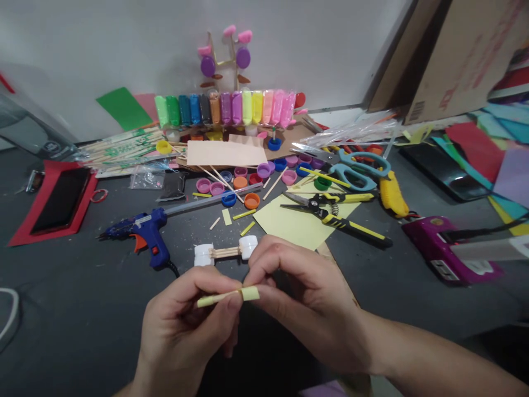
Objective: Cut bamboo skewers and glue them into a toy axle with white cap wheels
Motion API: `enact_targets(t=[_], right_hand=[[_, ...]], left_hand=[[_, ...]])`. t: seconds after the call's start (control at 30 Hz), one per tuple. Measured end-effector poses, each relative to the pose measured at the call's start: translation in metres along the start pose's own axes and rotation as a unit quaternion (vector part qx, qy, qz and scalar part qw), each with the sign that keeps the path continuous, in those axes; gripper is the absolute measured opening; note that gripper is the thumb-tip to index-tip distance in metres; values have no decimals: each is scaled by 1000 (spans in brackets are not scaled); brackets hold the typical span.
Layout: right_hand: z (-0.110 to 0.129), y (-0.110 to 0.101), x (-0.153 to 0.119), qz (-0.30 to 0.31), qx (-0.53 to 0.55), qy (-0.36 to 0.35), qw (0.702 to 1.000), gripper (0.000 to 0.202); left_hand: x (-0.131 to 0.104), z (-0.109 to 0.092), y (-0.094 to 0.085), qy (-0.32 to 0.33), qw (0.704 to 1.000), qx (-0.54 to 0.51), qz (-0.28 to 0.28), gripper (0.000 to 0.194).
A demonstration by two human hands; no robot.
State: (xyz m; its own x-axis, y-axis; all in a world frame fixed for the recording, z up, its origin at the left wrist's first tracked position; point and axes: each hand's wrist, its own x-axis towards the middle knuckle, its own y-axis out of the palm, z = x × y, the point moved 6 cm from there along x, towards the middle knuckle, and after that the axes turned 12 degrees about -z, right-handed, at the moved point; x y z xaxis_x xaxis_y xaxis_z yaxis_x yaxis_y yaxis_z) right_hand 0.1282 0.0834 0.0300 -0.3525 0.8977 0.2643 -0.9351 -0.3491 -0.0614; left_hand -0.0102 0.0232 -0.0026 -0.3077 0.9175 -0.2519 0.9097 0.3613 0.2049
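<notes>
Between my two hands is a thin wooden stick (225,296) with pale yellow paper around part of it. My left hand (182,325) pinches the stick between thumb and fingers. At the stick's right end, my right hand (309,298) pinches a small pale yellow paper strip (250,293); some of its fingertips are hidden. Just beyond the hands lies a small piece made of short wooden sticks (226,252) joining two white blocks (204,254). Several yellow-wrapped sticks (244,214) and a small yellow paper piece (227,216) lie farther off.
A blue glue gun (155,231) lies at left, near a dark phone (61,198) on red paper. Yellow-handled pliers (330,212) rest on a yellow sheet (285,223). Behind are coloured caps (240,182), blue scissors (355,168) and clay packs (225,108). A purple device (442,248) stands right.
</notes>
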Motion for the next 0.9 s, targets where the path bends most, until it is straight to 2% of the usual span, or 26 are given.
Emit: enact_targets(t=[0.1, 0.27, 0.43, 0.53, 0.63, 0.73, 0.9], right_hand=[[-5, 0, 3, -7, 23, 52, 998, 15], [-13, 1, 2, -2, 65, 143, 988, 37], [-16, 2, 1, 5, 76, 177, 981, 40], [-14, 2, 2, 3, 57, 150, 987, 37], [-8, -1, 5, 4, 21, 85, 996, 26], [-2, -3, 5, 8, -23, 6, 1000, 16], [7, -5, 4, 16, -51, -88, 995, 11]], left_hand=[[1, -1, 1, 3, 1000, -5, -3, 4], [3, -2, 1, -5, 1000, 5, -17, 10], [5, -5, 2, 24, 999, 20, -15, 10], [6, -6, 1, 43, 999, 23, -9, 13], [4, -9, 1, 69, 996, 49, -8, 17], [2, -15, 2, 95, 992, 83, -32, 21], [0, -18, 6, 96, 988, 95, -77, 17]])
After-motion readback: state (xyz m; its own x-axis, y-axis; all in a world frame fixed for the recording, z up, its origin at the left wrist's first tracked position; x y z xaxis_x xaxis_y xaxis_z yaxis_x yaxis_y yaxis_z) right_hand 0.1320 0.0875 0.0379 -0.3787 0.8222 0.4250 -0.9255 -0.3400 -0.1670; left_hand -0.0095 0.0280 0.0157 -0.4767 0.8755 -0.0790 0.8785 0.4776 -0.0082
